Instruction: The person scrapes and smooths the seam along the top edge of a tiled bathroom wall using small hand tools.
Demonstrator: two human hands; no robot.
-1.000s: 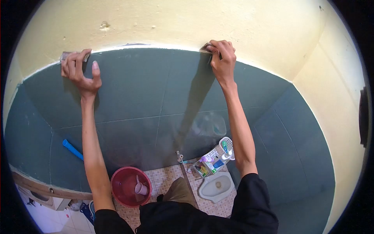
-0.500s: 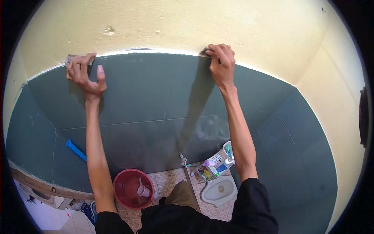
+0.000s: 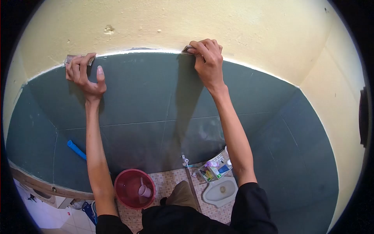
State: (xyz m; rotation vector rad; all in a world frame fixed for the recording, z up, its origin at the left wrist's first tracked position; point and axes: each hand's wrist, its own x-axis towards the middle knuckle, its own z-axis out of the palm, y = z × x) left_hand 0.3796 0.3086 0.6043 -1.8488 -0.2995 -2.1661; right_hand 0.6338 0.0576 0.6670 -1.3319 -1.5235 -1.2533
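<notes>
My left hand (image 3: 87, 78) hooks its curled fingers over the top edge of the dark green tiled wall (image 3: 140, 85), thumb standing apart. Under those fingers is a worn, brownish-grey sheet-like piece (image 3: 69, 59), its ends showing on both sides. Farther right along the same edge, my right hand (image 3: 209, 62) pinches a small dark flat piece (image 3: 186, 49), possibly folded sandpaper; the fingers hide most of it. It touches the white seam (image 3: 156, 50) between the tiles and the yellow painted wall (image 3: 218, 19).
Below stand a red bucket (image 3: 124, 187) with a pink dipper (image 3: 144, 191), a squat toilet (image 3: 221, 193) and a rack of bottles (image 3: 206, 171). A blue pipe (image 3: 76, 149) sticks out at left. A tap (image 3: 184, 160) is low on the wall.
My right hand has slid left along the seam with the small dark piece. My left hand stays in the same place.
</notes>
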